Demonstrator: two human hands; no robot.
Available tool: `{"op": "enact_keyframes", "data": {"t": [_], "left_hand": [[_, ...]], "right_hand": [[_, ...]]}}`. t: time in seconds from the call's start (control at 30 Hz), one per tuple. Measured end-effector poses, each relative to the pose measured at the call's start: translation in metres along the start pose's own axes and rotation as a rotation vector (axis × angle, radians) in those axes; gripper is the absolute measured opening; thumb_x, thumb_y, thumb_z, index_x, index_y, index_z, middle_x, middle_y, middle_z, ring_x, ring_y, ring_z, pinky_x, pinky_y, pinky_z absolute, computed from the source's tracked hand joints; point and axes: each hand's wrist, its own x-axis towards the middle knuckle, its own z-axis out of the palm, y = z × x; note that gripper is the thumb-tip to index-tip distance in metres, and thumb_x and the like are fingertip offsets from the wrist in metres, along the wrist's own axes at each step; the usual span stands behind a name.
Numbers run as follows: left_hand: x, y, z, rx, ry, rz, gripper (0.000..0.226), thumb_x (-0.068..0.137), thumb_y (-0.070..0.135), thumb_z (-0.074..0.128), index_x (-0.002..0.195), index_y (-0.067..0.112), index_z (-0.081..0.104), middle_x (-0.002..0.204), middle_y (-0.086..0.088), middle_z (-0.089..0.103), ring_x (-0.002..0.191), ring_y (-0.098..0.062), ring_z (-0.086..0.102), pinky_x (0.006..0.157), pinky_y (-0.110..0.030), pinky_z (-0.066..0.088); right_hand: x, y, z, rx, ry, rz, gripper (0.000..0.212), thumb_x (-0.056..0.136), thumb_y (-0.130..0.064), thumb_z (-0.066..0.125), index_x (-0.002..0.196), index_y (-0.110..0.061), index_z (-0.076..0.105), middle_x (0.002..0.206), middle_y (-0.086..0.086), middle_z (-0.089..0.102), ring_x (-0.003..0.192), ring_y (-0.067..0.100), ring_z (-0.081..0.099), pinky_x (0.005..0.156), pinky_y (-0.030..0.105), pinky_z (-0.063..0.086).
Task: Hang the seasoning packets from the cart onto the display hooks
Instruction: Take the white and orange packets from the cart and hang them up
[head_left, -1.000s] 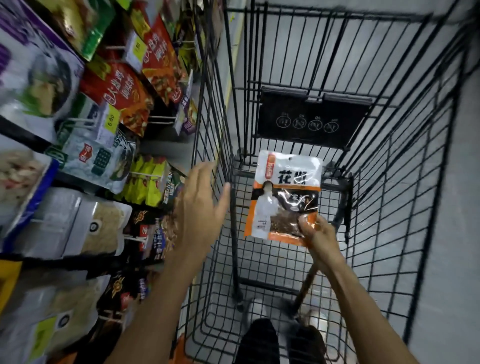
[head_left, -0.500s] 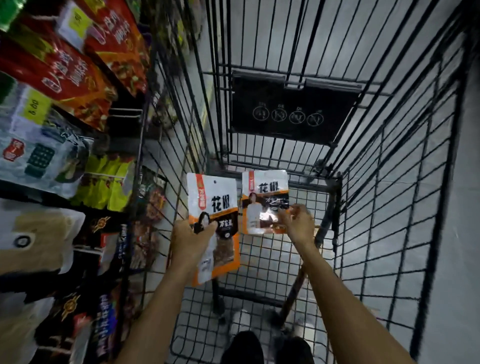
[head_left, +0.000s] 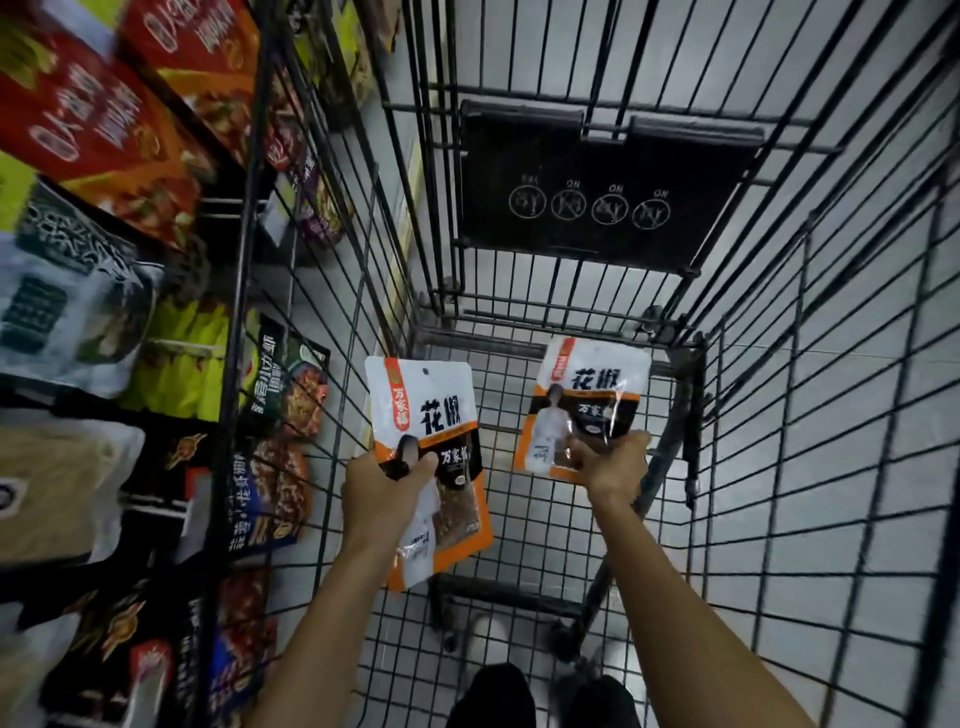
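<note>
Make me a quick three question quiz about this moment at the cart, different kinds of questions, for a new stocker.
1. True or false: the left hand and the right hand each hold one seasoning packet.
2. Which side of the cart are the display hooks on? A) the person's left B) the person's right
3. Fill in: the packet in the left hand has an ___ border.

Key: 1 true. 2 A; the stocked display stands left. 3 orange.
</note>
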Motion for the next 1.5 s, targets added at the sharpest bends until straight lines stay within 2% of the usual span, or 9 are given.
{"op": "enact_keyframes", "data": {"t": [0.1, 0.17, 0.3, 0.47, 0.83, 0.93, 1.03, 1.23, 1.5], "left_hand": [[-0.004, 0.004, -0.002, -0.04, -0.01, 0.014, 0.035, 0.083, 0.01, 0.073, 0.111, 0.024, 0.058, 0.093, 0.03, 0.037, 0.098, -0.009, 0.045, 0.086, -0.026, 0.036], [-0.009, 0.008, -0.006, -0.08, -0.018, 0.018, 0.048, 0.083, 0.01, 0.072, 0.126, 0.014, 0.051, 0.093, 0.023, 0.035, 0.092, -0.004, 0.045, 0.081, -0.018, 0.037], [-0.024, 0.029, -0.022, -0.121, -0.094, -0.04, 0.025, 0.082, 0.005, 0.072, 0.078, 0.025, 0.057, 0.073, 0.017, 0.06, 0.065, 0.005, 0.062, 0.051, -0.009, 0.046], [-0.049, 0.064, -0.046, -0.114, -0.174, -0.012, 0.015, 0.082, 0.005, 0.071, 0.083, 0.018, 0.064, 0.081, 0.001, 0.068, 0.075, -0.017, 0.064, 0.064, -0.025, 0.05], [-0.138, 0.127, -0.107, -0.119, -0.228, 0.166, 0.026, 0.081, 0.011, 0.073, 0.106, 0.007, 0.066, 0.081, 0.008, 0.07, 0.078, -0.008, 0.068, 0.064, -0.017, 0.054], [-0.168, 0.135, -0.126, -0.185, -0.172, 0.181, 0.031, 0.08, 0.012, 0.075, 0.109, 0.014, 0.064, 0.098, 0.0, 0.071, 0.094, -0.018, 0.068, 0.079, -0.03, 0.055], [-0.203, 0.139, -0.145, -0.256, -0.126, 0.202, 0.05, 0.071, 0.02, 0.079, 0.113, 0.0, 0.061, 0.091, -0.01, 0.071, 0.085, -0.015, 0.07, 0.064, -0.02, 0.055], [-0.287, 0.13, -0.184, -0.327, 0.018, 0.197, 0.044, 0.051, 0.033, 0.085, 0.088, 0.018, 0.067, 0.077, 0.006, 0.073, 0.077, -0.014, 0.07, 0.066, -0.028, 0.056], [-0.408, 0.104, -0.255, -0.42, 0.25, 0.221, 0.079, 0.053, 0.035, 0.091, 0.12, 0.009, 0.059, 0.114, -0.008, 0.066, 0.106, -0.028, 0.063, 0.096, -0.049, 0.05]], "right_hand": [[-0.006, -0.003, -0.022, 0.265, -0.036, 0.132, 0.038, 0.083, 0.0, 0.069, 0.115, -0.006, 0.048, 0.104, 0.019, 0.063, 0.071, 0.028, 0.072, 0.056, 0.037, 0.059], [-0.014, -0.008, -0.03, 0.339, 0.012, 0.149, 0.022, 0.093, -0.003, 0.055, 0.114, -0.005, 0.052, 0.115, 0.022, 0.061, 0.09, 0.04, 0.067, 0.071, 0.05, 0.059], [-0.049, -0.017, -0.043, 0.124, 0.016, 0.107, 0.04, 0.074, 0.007, 0.075, 0.11, -0.002, 0.058, 0.113, 0.025, 0.066, 0.103, 0.039, 0.065, 0.091, 0.053, 0.053], [-0.104, -0.046, -0.067, 0.167, -0.052, 0.064, 0.033, 0.07, 0.005, 0.079, 0.1, 0.004, 0.066, 0.092, 0.018, 0.072, 0.067, 0.021, 0.071, 0.058, 0.031, 0.06], [-0.227, -0.121, -0.142, 0.246, -0.428, -0.17, 0.037, 0.083, -0.003, 0.07, 0.118, -0.004, 0.058, 0.107, 0.016, 0.071, 0.097, 0.03, 0.069, 0.077, 0.035, 0.06], [-0.255, -0.135, -0.159, 0.269, -0.5, -0.204, 0.038, 0.083, -0.001, 0.068, 0.119, -0.003, 0.056, 0.11, 0.019, 0.069, 0.1, 0.033, 0.067, 0.084, 0.041, 0.058], [-0.279, -0.144, -0.172, 0.275, -0.591, -0.254, 0.041, 0.081, -0.003, 0.068, 0.12, 0.003, 0.059, 0.11, 0.021, 0.069, 0.101, 0.035, 0.067, 0.09, 0.045, 0.054], [-0.33, -0.154, -0.194, 0.198, -0.821, -0.254, 0.035, 0.076, -0.018, 0.072, 0.101, 0.004, 0.063, 0.088, 0.016, 0.072, 0.075, 0.027, 0.068, 0.057, 0.032, 0.055], [-0.411, -0.147, -0.191, 0.071, -1.127, -0.314, 0.019, 0.083, -0.008, 0.069, 0.099, -0.004, 0.062, 0.104, 0.021, 0.071, 0.085, 0.032, 0.072, 0.058, 0.036, 0.059]]}}
